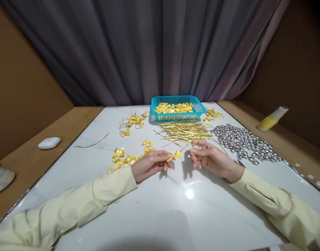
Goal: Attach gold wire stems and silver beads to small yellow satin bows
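Observation:
My left hand pinches a yellow ribbon bow between thumb and fingers, a little above the white table. To its right, my right hand is closed in a pinch on a thin gold wire tie, whose end points toward the bow. A small gap separates the bow from the right fingertips. Just beyond the right hand lies a pile of gold wire ties. Several loose yellow bows lie beside and behind my left hand, which partly hides them.
A blue basket of yellow bows stands at the back. Silver oval beads spread at the right. Bows with wire loops lie back left, near a single wire. A white case and a cone flank the table.

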Demonstrator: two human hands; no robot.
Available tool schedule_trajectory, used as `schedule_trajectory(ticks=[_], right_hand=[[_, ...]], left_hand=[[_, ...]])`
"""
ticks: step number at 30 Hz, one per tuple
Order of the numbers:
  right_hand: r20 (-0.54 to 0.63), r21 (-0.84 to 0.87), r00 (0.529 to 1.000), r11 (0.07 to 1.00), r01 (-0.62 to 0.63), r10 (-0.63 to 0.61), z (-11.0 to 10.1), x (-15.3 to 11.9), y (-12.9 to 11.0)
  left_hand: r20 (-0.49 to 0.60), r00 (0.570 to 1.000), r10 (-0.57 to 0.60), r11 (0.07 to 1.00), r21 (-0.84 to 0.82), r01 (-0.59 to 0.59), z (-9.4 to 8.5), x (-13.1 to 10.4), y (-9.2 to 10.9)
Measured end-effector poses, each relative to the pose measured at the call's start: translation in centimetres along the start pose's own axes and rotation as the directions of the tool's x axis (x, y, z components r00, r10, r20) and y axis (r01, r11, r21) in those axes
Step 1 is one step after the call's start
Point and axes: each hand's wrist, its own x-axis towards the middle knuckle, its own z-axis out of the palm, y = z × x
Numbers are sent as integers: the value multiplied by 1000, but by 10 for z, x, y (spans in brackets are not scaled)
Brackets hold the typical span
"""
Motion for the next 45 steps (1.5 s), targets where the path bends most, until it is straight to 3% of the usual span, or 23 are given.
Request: schedule_trajectory(ticks=[6, 14, 19, 24, 26, 30, 34, 37, 45], right_hand=[[-32, -149, 998, 988, 46, -51, 0, -4, -12], [-53, -206, 999, 978, -18, 7, -4, -5, -14], [19, -176, 998, 983, -60, 65, 8, -5, -1], [110, -158, 989, 984, -82, 100, 26, -4, 10], [149, -134, 978, 982, -129, 149, 31, -6, 10], [184, -146, 950, 962, -228, 253, 34, -12, 3], [94, -209, 980, 966, -152, 174, 28, -13, 0], [69, -137, 994, 988, -76, 86, 21, -8, 0], [21, 33, 999, 998, 48, -48, 11, -1, -3]], left_hand=[[9, 1000, -4, 1000, -11, 4, -2, 2, -2], [17, 1000, 14, 991, -134, -11, -3, 3, -2], [178, 983, 34, 953, -303, 22, 14, -1, -8], [350, 936, 24, 998, -58, -4, 32, -7, -13], [342, 937, 68, 996, 25, -81, 39, -7, -11], [362, 929, 80, 987, 105, -125, 56, -3, -1], [359, 933, 33, 967, 223, -121, 72, 3, 8], [377, 926, 20, 926, 342, -160, 80, 8, 10], [292, 952, 93, 741, 618, -262, 83, 15, 12]])
